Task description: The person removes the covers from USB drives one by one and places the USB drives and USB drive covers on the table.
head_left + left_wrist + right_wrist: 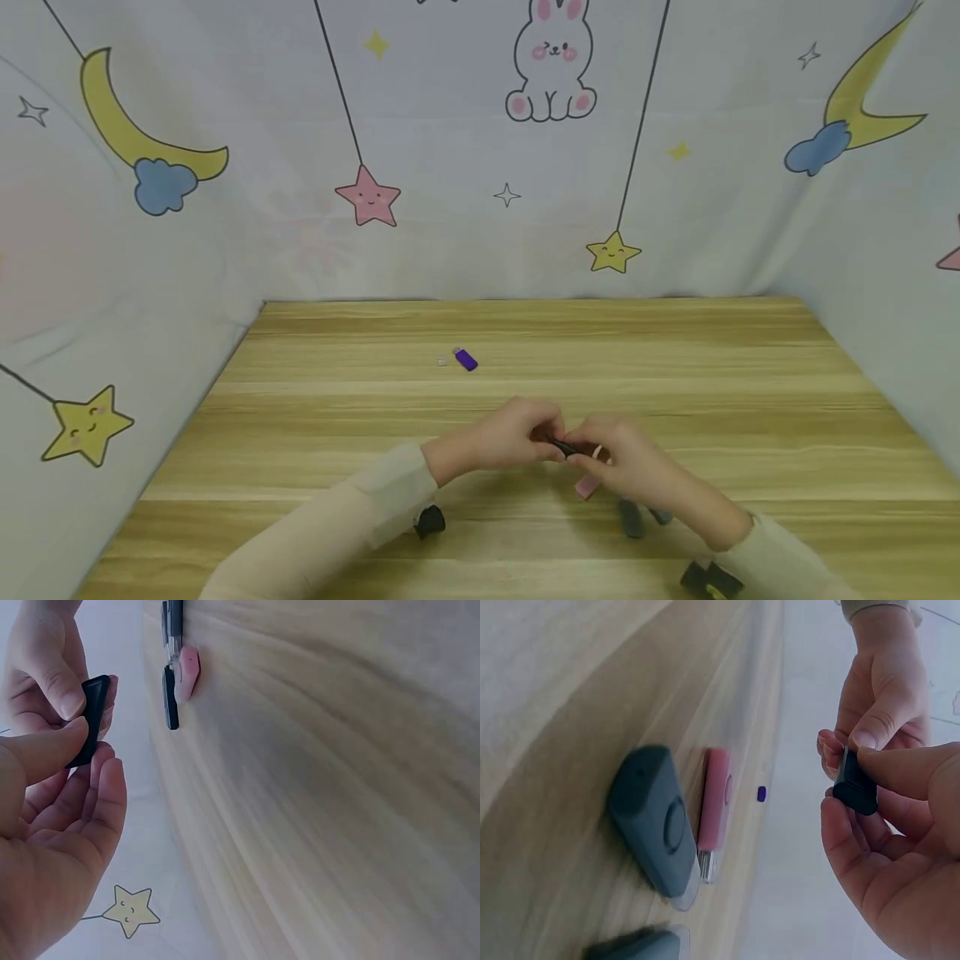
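Note:
Both hands meet over the middle of the table around a small black USB stick [564, 448]. My left hand [517, 433] pinches one end between thumb and fingers, and my right hand [626, 454] pinches the other. In the right wrist view the black USB stick [855, 787] shows a rounded end between the right thumb and fingers. Below the right hand lies a pink USB stick [587, 486] with a clear end. A dark grey one [632, 518] with a round mark and a clear end lies nearer me, beside a second grey one [660, 515].
Farther back on the wooden table [337, 400] are a purple USB stick [466, 360] and a small clear piece [442, 361]. A black object [430, 522] sits by the left sleeve. Near the right sleeve lie dark pieces [711, 581] with some yellow. Printed cloth [450, 250] surrounds the table.

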`<state>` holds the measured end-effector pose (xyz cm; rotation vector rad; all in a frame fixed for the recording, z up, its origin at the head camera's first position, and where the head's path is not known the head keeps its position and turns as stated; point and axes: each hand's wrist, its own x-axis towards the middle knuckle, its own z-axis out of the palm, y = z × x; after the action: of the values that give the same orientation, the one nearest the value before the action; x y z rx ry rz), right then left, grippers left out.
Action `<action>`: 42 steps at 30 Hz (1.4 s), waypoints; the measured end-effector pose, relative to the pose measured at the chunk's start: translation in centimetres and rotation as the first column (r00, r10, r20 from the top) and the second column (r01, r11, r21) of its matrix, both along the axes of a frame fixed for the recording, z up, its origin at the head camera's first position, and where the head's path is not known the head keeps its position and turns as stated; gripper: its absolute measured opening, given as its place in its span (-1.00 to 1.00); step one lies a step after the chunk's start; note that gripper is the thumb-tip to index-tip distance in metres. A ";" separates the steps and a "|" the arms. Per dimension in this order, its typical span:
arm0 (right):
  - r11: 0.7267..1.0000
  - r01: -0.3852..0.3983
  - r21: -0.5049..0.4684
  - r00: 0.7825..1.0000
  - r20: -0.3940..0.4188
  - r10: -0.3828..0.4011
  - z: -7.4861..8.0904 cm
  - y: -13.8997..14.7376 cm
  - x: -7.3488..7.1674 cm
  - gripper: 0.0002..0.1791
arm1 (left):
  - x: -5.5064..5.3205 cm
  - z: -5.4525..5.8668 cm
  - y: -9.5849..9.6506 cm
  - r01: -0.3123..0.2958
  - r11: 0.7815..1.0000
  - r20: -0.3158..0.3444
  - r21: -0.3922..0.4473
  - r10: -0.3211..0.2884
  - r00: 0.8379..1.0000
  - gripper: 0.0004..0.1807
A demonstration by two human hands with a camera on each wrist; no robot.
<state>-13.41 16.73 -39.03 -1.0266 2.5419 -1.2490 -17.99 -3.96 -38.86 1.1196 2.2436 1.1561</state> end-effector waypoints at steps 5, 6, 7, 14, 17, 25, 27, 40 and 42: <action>0.999 -0.030 -0.009 0.998 -0.063 0.030 -0.1 -0.4 0.5 -0.80 | 0.9 0.0 -0.8 0.001 1.000 0.001 0.012 -0.001 1.000 -0.87; 0.999 -0.036 -0.005 0.995 -0.091 0.035 -0.2 -0.5 0.5 -0.81 | 1.1 0.0 -0.9 0.003 1.000 -0.003 0.010 -0.003 1.000 -0.86; 0.999 -0.046 -0.007 0.992 -0.118 0.045 -0.3 -0.6 0.6 -0.81 | 1.2 0.0 -1.0 0.007 1.000 -0.008 0.011 -0.007 1.000 -0.86; 0.988 -0.145 -0.050 0.963 -0.236 0.129 -1.3 -0.8 0.6 -0.81 | 1.9 -0.4 -1.6 0.030 0.999 0.023 0.025 -0.030 0.999 -0.86; 0.984 -0.167 -0.055 0.950 -0.277 0.145 -1.7 -1.0 0.8 -0.82 | 2.2 -0.6 -1.9 0.038 0.999 0.018 0.032 -0.039 0.999 -0.86; 0.982 -0.183 -0.042 0.960 -0.222 0.170 -2.1 -1.4 1.4 -0.85 | 3.0 -1.1 -2.5 0.062 0.997 0.088 0.043 -0.065 0.994 -0.85; 0.981 -0.191 -0.041 0.967 -0.178 0.181 -2.1 -1.4 1.6 -0.85 | 3.1 -1.1 -2.6 0.066 0.997 0.099 0.047 -0.070 0.993 -0.85; 0.978 -0.207 -0.035 0.972 -0.119 0.202 -2.4 -1.3 1.6 -0.83 | 3.2 -1.2 -2.6 0.059 0.996 0.146 0.060 -0.067 0.987 -0.85; 0.978 -0.206 -0.034 0.973 -0.118 0.201 -2.5 -1.2 1.6 -0.83 | 3.2 -1.2 -2.6 0.066 0.996 0.151 0.063 -0.075 0.986 -0.86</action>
<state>-11.82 15.52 -41.50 -1.3667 2.4214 -1.2304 -14.83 -6.56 -40.06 1.0846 2.0507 1.2406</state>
